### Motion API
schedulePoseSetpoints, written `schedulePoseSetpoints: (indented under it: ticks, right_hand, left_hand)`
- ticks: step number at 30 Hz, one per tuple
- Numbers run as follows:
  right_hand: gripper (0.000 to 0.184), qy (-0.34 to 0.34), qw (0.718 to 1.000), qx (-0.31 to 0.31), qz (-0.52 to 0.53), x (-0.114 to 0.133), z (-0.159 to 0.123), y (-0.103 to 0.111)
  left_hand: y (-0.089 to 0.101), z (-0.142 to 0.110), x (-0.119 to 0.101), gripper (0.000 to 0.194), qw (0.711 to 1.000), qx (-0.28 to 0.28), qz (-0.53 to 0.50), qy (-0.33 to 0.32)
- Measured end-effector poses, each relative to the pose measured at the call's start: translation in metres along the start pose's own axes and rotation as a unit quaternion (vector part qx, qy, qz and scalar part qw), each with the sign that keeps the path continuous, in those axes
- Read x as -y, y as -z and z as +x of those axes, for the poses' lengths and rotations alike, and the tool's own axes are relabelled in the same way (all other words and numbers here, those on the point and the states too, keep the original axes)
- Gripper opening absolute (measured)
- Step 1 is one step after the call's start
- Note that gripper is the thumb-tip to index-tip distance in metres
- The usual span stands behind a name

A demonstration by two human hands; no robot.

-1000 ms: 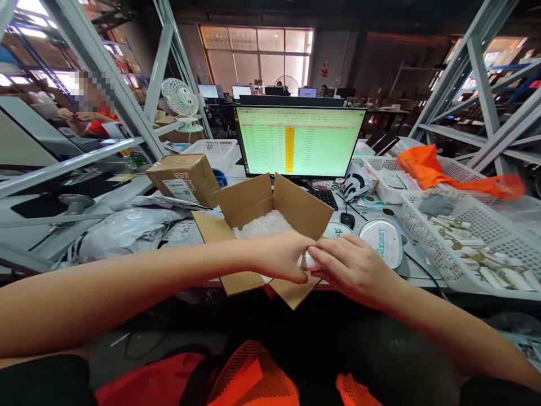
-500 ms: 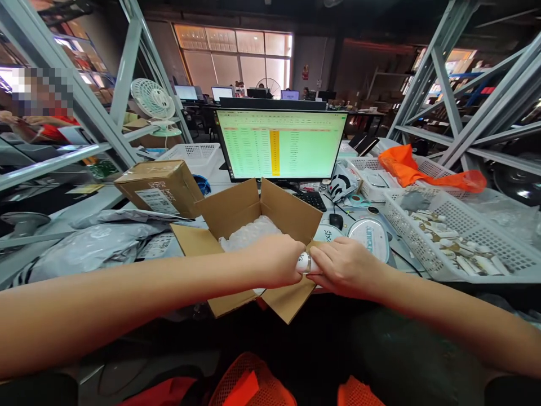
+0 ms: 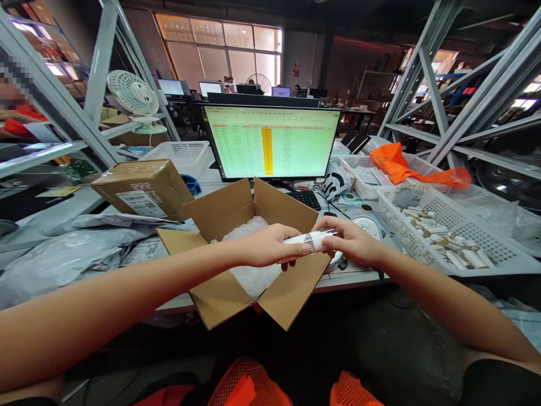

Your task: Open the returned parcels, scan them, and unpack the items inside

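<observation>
A slim white bottle (image 3: 311,242) with a clear band near one end lies almost level above the right side of the open cardboard box (image 3: 291,290). My left hand (image 3: 270,245) is closed round its left part, thumb on top. The fingers of my right hand (image 3: 350,239) pinch the bottle's right end. Whether that end is a separate cap, I cannot make out. Inside the box lies crumpled translucent plastic wrap (image 3: 253,276); its flaps are spread outward.
Behind the box stands a monitor (image 3: 274,146) with a keyboard (image 3: 305,200). A taped carton (image 3: 143,189) and grey mailing bags (image 3: 80,254) lie left. To the right, a white perforated basket (image 3: 499,248) holds several small white-and-gold pieces. Metal posts (image 3: 435,96) rise at both sides.
My hands have loosened from tight fists into lighter grips and moved a little apart, showing more of the bottle. The view has shifted slightly.
</observation>
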State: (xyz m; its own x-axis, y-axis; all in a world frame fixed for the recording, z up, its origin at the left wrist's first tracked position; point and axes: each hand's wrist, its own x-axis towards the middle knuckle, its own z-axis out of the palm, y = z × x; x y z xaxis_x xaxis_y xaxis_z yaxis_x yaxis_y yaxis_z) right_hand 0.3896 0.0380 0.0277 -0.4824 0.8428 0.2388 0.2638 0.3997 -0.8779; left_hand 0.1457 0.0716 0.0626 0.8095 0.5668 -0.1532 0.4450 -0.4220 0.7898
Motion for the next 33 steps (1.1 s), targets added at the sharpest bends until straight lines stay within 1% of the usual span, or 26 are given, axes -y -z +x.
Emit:
schedulePoseSetpoints:
  ticks: [2,4,7,10,13,15,17,19,20,22,24,26,27,29,31,33]
  right_hand:
    - [0.042,-0.028,0.998,-0.004,0.057,-0.003,0.006,-0.002]
    - [0.043,-0.050,0.996,-0.011,0.074,-0.005,0.011,-0.005]
    - [0.041,-0.072,0.995,-0.010,0.068,-0.004,0.019,-0.009]
    - [0.040,-0.068,0.996,-0.019,0.060,-0.005,0.027,-0.013]
    - [0.037,-0.060,0.996,-0.043,0.040,-0.007,0.032,-0.015]
    - [0.035,-0.056,0.997,-0.053,0.015,-0.007,0.033,-0.014]
    - [0.031,-0.035,0.997,-0.048,-0.040,-0.005,0.031,-0.012]
    - [0.026,0.016,0.991,-0.039,-0.129,-0.003,0.026,-0.009]
    - [0.026,0.053,0.982,-0.038,-0.176,-0.002,0.023,-0.007]
    - [0.028,0.140,0.956,-0.042,-0.255,-0.001,0.016,-0.006]
    - [0.034,0.232,0.917,-0.053,-0.321,-0.003,0.011,-0.006]
    - [0.038,0.294,0.868,-0.071,-0.394,-0.007,0.010,-0.008]
    - [0.038,0.307,0.845,-0.077,-0.431,-0.010,0.010,-0.009]
    - [0.035,0.304,0.810,-0.074,-0.495,-0.013,0.014,-0.010]
    - [0.034,0.295,0.789,-0.060,-0.535,-0.016,0.017,-0.012]
    - [0.033,0.302,0.775,-0.054,-0.553,-0.017,0.019,-0.013]
  left_hand:
    - [-0.001,0.004,0.006,0.048,0.997,0.024,-0.073,-0.009]
    - [-0.003,0.007,0.012,0.046,0.993,0.027,-0.114,-0.011]
    - [-0.006,0.013,0.018,0.052,0.992,-0.001,-0.125,0.002]
    - [-0.008,0.017,0.021,0.058,0.993,-0.036,-0.110,0.016]
    - [-0.010,0.017,0.019,0.057,0.995,-0.087,-0.041,0.005]
    - [-0.011,0.014,0.018,0.055,0.992,-0.123,0.040,-0.015]
    - [-0.011,0.010,0.018,0.051,0.976,-0.157,0.143,-0.040]
    - [-0.009,0.006,0.018,0.044,0.948,-0.189,0.247,-0.066]
    - [-0.008,0.004,0.019,0.043,0.933,-0.202,0.288,-0.078]
    - [-0.005,0.001,0.020,0.043,0.910,-0.215,0.342,-0.090]
    - [-0.002,0.000,0.020,0.043,0.898,-0.217,0.373,-0.079]
    - [0.000,0.000,0.019,0.035,0.884,-0.214,0.412,-0.054]
    - [0.000,0.001,0.019,0.031,0.873,-0.213,0.435,-0.047]
    - [-0.002,0.003,0.019,0.029,0.848,-0.213,0.483,-0.051]
    - [-0.005,0.004,0.019,0.027,0.821,-0.220,0.521,-0.076]
    - [-0.008,0.004,0.021,0.025,0.795,-0.224,0.553,-0.107]
